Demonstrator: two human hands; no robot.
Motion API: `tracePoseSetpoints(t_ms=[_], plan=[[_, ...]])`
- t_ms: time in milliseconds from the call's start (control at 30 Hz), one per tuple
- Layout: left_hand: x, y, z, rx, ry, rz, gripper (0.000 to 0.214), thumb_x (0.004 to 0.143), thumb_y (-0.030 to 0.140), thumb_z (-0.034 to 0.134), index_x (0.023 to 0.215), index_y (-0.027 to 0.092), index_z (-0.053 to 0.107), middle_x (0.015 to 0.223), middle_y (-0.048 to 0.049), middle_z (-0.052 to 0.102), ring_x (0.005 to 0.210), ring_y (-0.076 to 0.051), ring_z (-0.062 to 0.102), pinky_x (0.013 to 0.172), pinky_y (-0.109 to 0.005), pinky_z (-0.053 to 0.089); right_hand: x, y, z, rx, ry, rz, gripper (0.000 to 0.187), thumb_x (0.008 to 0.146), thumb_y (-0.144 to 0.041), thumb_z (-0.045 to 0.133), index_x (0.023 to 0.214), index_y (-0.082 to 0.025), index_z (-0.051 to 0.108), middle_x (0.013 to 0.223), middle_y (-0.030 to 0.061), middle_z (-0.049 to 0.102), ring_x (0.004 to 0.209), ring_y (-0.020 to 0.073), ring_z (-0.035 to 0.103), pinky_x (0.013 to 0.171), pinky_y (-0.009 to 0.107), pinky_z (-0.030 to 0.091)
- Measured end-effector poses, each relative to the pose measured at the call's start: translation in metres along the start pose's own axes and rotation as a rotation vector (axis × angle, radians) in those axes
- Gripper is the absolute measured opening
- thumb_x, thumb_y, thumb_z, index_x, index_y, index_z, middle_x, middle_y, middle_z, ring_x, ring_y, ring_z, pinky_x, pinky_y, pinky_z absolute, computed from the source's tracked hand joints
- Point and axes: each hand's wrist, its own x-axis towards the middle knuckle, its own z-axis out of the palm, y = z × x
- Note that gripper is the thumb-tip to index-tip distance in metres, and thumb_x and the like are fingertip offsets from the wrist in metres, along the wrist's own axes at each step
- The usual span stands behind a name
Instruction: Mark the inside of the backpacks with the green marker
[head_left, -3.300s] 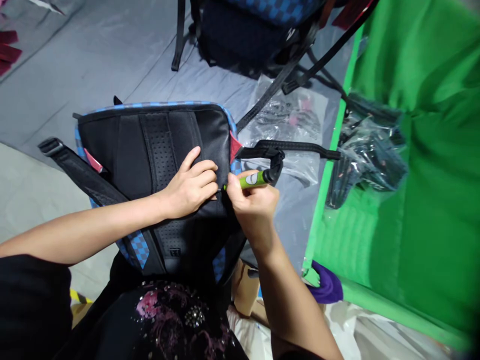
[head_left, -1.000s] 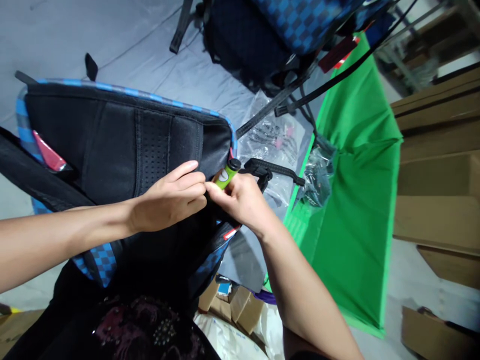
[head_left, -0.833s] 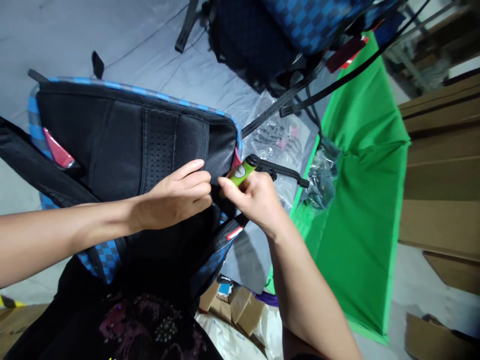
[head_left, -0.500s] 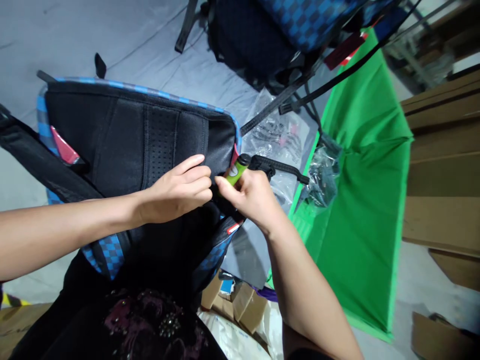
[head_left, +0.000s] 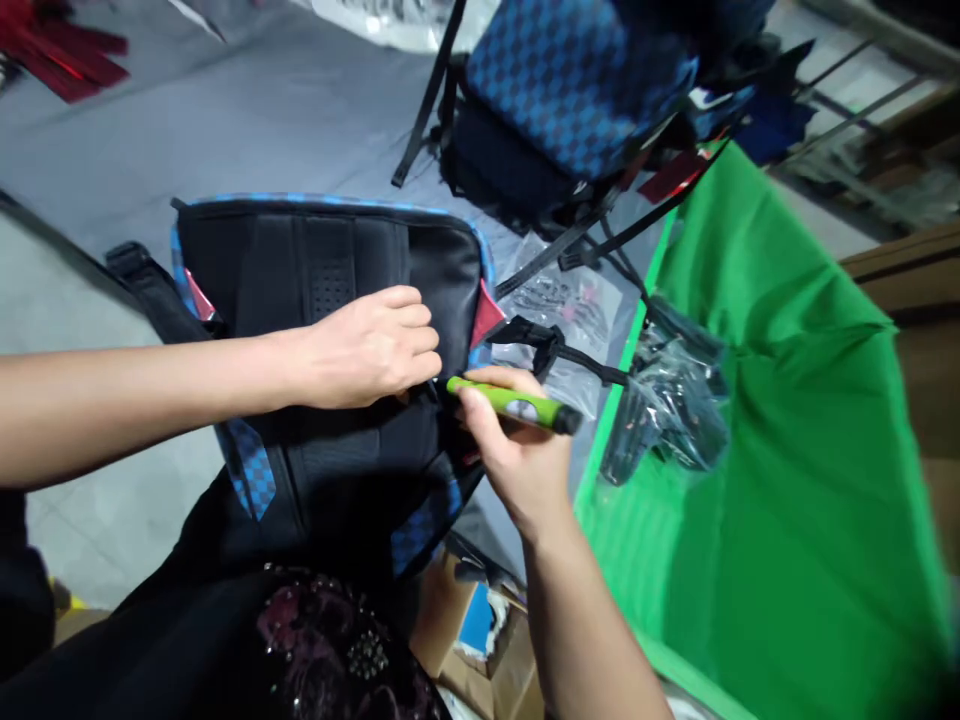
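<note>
A black backpack (head_left: 262,270) with blue checked edging lies back panel up in front of me, against my lap. My left hand (head_left: 379,345) is closed over its back panel with fingers curled down; what they pinch is hidden. In my right hand (head_left: 517,450) is a green pen-shaped tool (head_left: 495,398), gripped between thumb and fingers. The tool's black end points right, and its thin tip reaches close to my left fingertips. A black strap (head_left: 592,365) trails right from the backpack beyond my right hand.
Another blue checked backpack (head_left: 555,90) stands at the back of the grey table (head_left: 300,120). To the right is a large green fabric bin (head_left: 787,480), with a plastic-wrapped item (head_left: 667,400) at its edge. Cardboard boxes (head_left: 480,670) sit below the table.
The green tool has swung from pointing up to lying sideways, its black end now rightward. My left hand has curled more tightly. The camera view has shifted, showing more of the far backpack.
</note>
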Motion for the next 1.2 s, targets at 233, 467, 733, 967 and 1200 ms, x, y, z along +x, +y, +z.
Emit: tracePoseSetpoints(t_ms=[233,467,733,967,1200], plan=[[-0.050,0.074,-0.116,0.226,0.267,-0.260,0.043,0.104,0.043,0.033,0.078,0.022,0.059,0.076,0.0018,0.062,0.074,-0.016,0.057,0.072,-0.035,0.039,-0.022,-0.086,-0.045,0.314,0.232,-0.179,0.013,0.088,-0.032,0.068,0.080,-0.022,0.069,0.055,-0.0030,0.059,0.041,0.0116,0.050,0.034,0.025,0.038],[-0.048,0.112,-0.056,-0.016,0.101,-0.408,0.025,0.094,0.041,0.061,0.088,0.018,0.062,0.079,-0.0038,0.066,0.076,-0.021,0.062,0.066,-0.035,0.041,-0.021,-0.068,-0.053,0.102,-0.230,-0.257,0.018,0.091,-0.030,0.068,0.108,-0.024,0.070,0.087,0.0018,0.076,0.069,0.0166,0.072,0.059,0.028,0.060],[-0.037,0.061,-0.006,-0.280,-0.001,-0.327,0.025,0.101,0.029,0.048,0.096,0.016,0.069,0.090,-0.0060,0.072,0.085,-0.020,0.066,0.073,-0.030,0.046,-0.040,0.014,-0.001,-0.319,-0.018,-0.635,0.041,0.095,-0.012,0.058,0.134,-0.025,0.061,0.127,0.0106,0.070,0.115,0.0229,0.068,0.099,0.040,0.056],[-0.020,0.004,-0.005,-0.231,-0.103,-0.471,0.082,0.080,0.044,0.077,0.148,0.015,0.041,0.142,-0.0184,0.054,0.129,-0.034,0.049,0.101,-0.042,0.039,-0.043,0.008,0.050,-0.334,-0.036,-0.619,0.031,0.094,-0.013,0.057,0.123,-0.021,0.064,0.106,0.0123,0.075,0.096,0.0243,0.073,0.085,0.042,0.057],[-0.015,0.009,0.020,-0.120,-0.111,-0.386,0.103,0.081,0.049,0.073,0.159,0.012,0.017,0.147,-0.0233,0.047,0.131,-0.036,0.047,0.108,-0.048,0.034,-0.072,0.006,0.036,-0.325,-0.194,-0.602,0.037,0.091,-0.020,0.062,0.128,-0.022,0.059,0.116,0.0157,0.073,0.111,0.0310,0.069,0.088,0.047,0.058]])
